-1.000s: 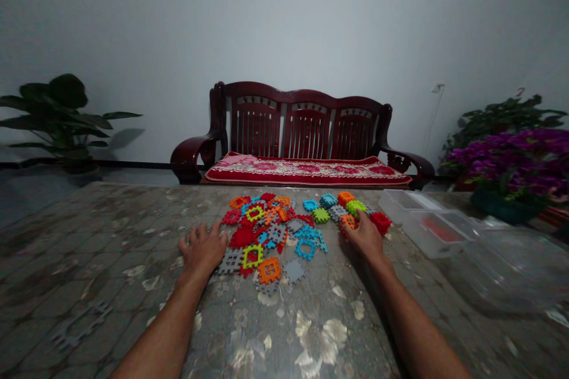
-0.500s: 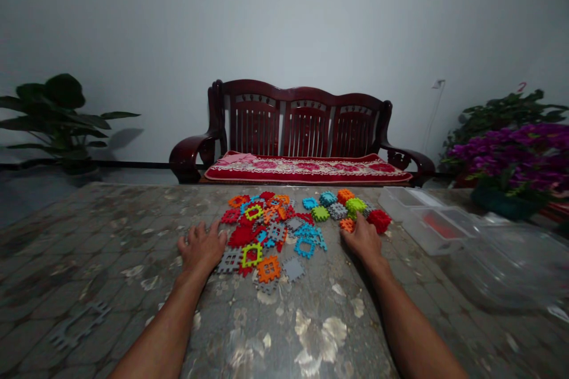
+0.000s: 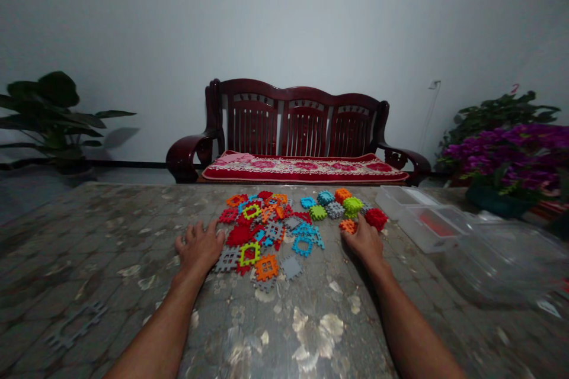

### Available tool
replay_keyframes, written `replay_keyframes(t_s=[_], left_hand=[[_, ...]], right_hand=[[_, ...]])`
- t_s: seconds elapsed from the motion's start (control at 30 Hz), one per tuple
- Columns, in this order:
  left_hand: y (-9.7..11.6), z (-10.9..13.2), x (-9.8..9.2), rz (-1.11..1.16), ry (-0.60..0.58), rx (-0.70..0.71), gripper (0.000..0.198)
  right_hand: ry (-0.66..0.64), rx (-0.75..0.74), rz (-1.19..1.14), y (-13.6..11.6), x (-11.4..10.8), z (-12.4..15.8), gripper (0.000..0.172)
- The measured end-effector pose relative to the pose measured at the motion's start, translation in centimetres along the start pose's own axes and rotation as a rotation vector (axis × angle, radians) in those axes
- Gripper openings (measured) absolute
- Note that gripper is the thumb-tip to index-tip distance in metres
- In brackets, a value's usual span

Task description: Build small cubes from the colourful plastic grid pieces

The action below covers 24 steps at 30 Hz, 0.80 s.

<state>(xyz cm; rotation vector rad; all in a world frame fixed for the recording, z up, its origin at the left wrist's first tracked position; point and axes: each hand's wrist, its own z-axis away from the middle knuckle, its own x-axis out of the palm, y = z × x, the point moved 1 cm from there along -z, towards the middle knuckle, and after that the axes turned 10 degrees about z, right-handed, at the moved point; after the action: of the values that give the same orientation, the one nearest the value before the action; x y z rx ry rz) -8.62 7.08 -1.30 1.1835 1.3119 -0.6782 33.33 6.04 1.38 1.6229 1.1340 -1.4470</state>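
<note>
My left hand (image 3: pixel 200 247) lies spread on the table at the left edge of a loose heap of flat puzzle tiles, close to a grey tile (image 3: pixel 227 260). Red, orange, blue, green and grey pieces overlap in the heap, among them a red tile (image 3: pixel 240 234) and an orange tile (image 3: pixel 266 267). My right hand (image 3: pixel 364 241) has its thumb and index finger at an orange piece (image 3: pixel 348 226), its fingers bent together around the near edge. Behind and beside it stand a green stack (image 3: pixel 352 206), a red stack (image 3: pixel 376 219) and a grey stack (image 3: pixel 335 210).
Clear plastic boxes (image 3: pixel 433 226) and a transparent lid (image 3: pixel 511 254) rest on the table (image 3: pixel 142 213) at right. Purple flowers (image 3: pixel 511 151) stand behind them. One grey frame piece (image 3: pixel 76 325) lies at near left. Beyond the table is a wooden bench (image 3: pixel 306 95).
The whole view has shifted slightly left. My right fingertips have come off the green stack and are now at the orange piece. My left hand stays spread by the heap.
</note>
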Motion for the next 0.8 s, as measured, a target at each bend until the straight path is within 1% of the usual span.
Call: replay_keyframes(t_s=[0.1, 0.27, 0.6, 0.7, 0.8], left_hand=[[0.0, -0.1, 0.1, 0.004, 0.009, 0.002, 0.058], [-0.2, -0.2, 0.4, 0.016, 0.017, 0.013, 0.057], [0.2, 0.3, -0.3, 0.004, 0.005, 0.004, 0.056], [0.3, 0.4, -0.4, 0.002, 0.019, 0.005, 0.056], [0.3, 0.4, -0.3, 0.003, 0.024, 0.007, 0.056]], right_hand=[[0.031, -0.024, 0.012, 0.0, 0.3, 0.0, 0.076], [0.030, -0.055, 0.050, 0.1, 0.7, -0.3, 0.069], [0.030, -0.072, 0.077, 0.0, 0.4, -0.1, 0.066], [0.103, -0.071, 0.074, -0.2, 0.1, 0.2, 0.063], [0.195, -0.155, 0.003, -1.2, -0.1, 0.8, 0.049]])
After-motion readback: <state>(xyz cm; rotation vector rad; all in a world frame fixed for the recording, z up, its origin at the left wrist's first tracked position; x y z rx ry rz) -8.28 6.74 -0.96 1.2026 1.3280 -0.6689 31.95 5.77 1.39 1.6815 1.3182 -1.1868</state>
